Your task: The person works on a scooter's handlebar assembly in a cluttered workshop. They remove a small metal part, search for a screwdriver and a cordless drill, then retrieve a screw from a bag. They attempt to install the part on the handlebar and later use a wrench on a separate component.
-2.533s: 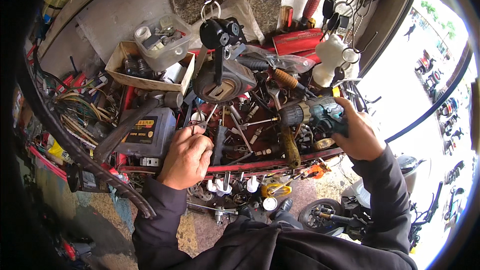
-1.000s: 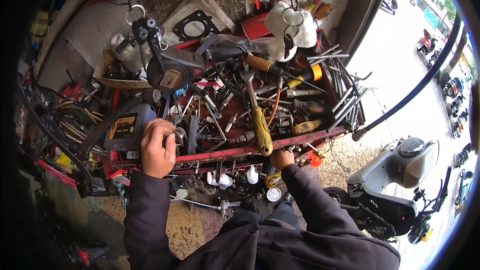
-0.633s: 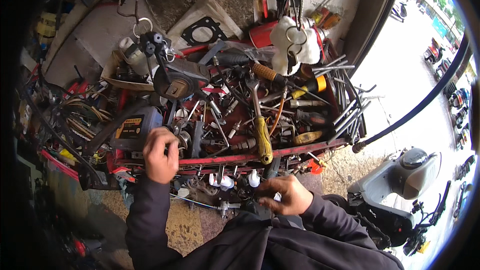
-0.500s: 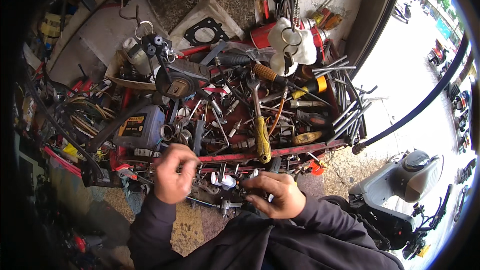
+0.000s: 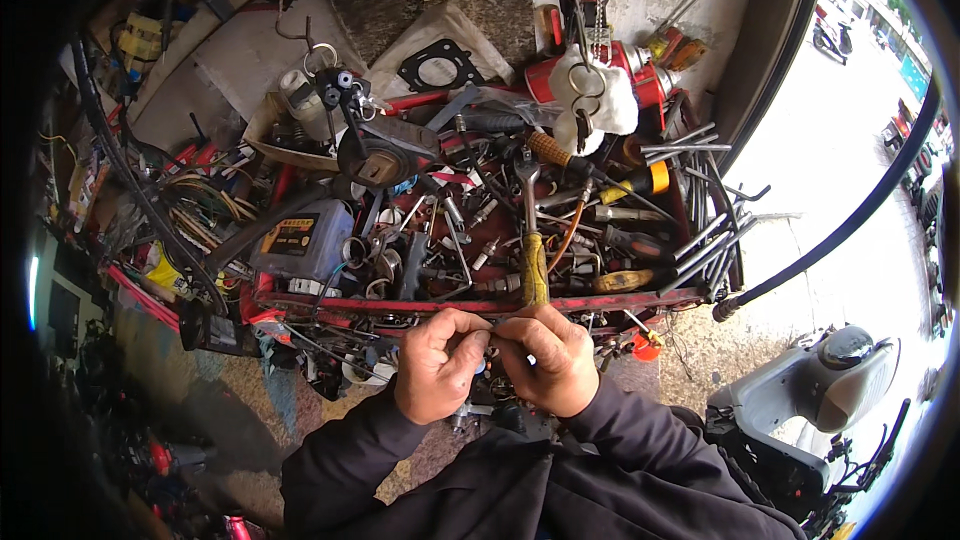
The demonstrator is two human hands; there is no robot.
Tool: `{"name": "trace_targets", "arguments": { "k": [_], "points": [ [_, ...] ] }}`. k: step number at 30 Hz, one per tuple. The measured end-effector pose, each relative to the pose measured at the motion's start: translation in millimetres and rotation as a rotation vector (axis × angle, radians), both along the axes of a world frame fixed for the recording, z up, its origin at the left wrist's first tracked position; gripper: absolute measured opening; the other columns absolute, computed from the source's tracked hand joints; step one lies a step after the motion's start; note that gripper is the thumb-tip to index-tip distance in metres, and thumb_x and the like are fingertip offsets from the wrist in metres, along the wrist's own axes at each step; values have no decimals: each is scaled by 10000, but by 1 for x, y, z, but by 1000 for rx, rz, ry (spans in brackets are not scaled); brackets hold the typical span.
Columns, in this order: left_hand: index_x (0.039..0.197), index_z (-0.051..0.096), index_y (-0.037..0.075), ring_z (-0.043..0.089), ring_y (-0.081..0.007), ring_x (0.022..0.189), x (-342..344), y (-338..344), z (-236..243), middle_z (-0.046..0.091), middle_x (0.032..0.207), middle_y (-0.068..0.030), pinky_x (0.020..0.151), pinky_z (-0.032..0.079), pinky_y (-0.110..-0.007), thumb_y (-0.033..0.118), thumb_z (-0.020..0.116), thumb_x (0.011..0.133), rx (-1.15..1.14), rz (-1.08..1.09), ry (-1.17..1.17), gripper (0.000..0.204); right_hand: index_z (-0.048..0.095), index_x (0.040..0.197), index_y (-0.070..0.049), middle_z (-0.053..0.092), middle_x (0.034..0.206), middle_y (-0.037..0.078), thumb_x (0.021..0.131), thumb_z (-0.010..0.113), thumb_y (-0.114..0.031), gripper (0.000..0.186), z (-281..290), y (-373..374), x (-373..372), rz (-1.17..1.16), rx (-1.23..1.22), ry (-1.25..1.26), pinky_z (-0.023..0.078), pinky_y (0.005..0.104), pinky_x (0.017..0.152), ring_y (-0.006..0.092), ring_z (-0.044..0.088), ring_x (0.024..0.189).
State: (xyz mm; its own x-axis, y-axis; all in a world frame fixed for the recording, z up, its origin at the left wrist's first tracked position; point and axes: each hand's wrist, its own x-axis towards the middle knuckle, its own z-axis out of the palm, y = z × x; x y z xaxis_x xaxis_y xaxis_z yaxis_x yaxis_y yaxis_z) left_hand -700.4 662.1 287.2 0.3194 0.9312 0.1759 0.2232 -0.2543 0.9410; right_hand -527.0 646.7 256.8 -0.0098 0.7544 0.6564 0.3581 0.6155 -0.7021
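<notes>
My left hand (image 5: 435,368) and my right hand (image 5: 552,360) meet fingertip to fingertip just in front of the red tool tray (image 5: 640,298). Between the fingers of both hands is a small metal part (image 5: 490,344); it is too small to tell its kind. Right behind the hands, a yellow-handled wrench (image 5: 534,265) lies on the tray among several spanners, screwdrivers and sockets. Both dark sleeves come in from the lower edge.
A grey battery box (image 5: 300,238) sits at the tray's left end, with a black round part (image 5: 372,162) behind it. White rags (image 5: 592,100) and a red can hang at the back wall. A grey scooter (image 5: 815,402) stands at the right. Wire bundles (image 5: 205,202) crowd the left.
My right hand left the power drill at the tray's right side and dropped to the front edge. My left hand drew back from the tray. Both now pinch a small part together.
</notes>
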Motion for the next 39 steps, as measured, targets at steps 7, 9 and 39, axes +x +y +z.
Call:
{"name": "trace_targets", "arguments": {
  "k": [7,9,39],
  "points": [
    [1041,666,-37,568,-49,691,14,-2,3,643,771,-5,610,474,-229,52,625,992,-88,21,-73,109,646,928,-24,633,868,117,758,732,13,194,6,5,9,-72,107,-194,549,392,571,311,661,680],
    [1048,665,-40,595,-69,712,17,0,7,658,801,-27,616,485,-235,59,640,980,-140,4,-98,122,627,909,-22,627,853,116,749,733,9,195,7,9,15,-21,75,-144,541,392,560,309,653,672],
    [1011,642,39,645,-377,967,5,152,14,650,956,-149,841,521,-497,133,669,821,444,-266,1173,213,562,826,-9,586,762,118,736,649,91,160,-3,41,65,-84,-63,89,481,341,537,281,594,587]
  ]
}}
